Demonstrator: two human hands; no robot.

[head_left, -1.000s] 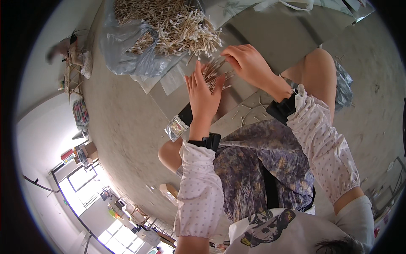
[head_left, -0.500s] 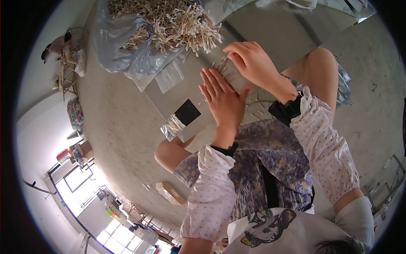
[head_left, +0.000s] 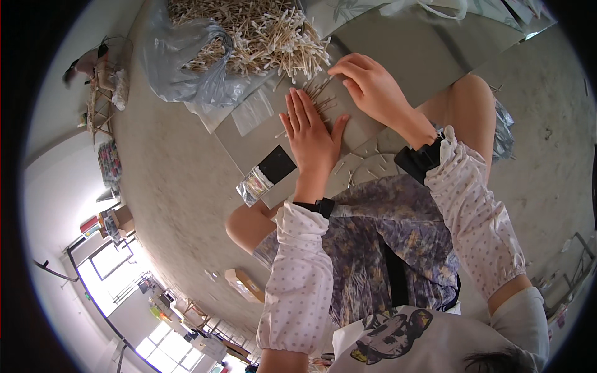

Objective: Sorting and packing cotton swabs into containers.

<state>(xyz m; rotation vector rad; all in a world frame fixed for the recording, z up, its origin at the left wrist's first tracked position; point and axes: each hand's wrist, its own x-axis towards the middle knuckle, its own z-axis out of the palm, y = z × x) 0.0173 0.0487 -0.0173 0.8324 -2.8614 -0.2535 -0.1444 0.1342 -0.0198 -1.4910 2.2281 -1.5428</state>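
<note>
My left hand point(head_left: 312, 133) lies flat, fingers together, on a grey board point(head_left: 385, 56) that rests over my knees. Its fingertips press on a small row of thin sticks point(head_left: 320, 96). My right hand point(head_left: 372, 84) is curled just right of that row, fingertips touching the sticks. Beyond both hands a big heap of cotton swabs point(head_left: 249, 34) spills from a clear plastic bag point(head_left: 180, 62) onto the board.
A small black card point(head_left: 277, 164) and a small clear packet point(head_left: 254, 185) lie at the board's near left edge. A clear plastic sheet point(head_left: 252, 112) lies by the bag. Bare concrete floor point(head_left: 174, 186) surrounds me. A cardboard box point(head_left: 244, 283) sits on the floor near my left knee.
My left hand has come down from a raised, upright pose to lie flat on the board. My right hand has shifted closer to the swab heap, and the view has tilted.
</note>
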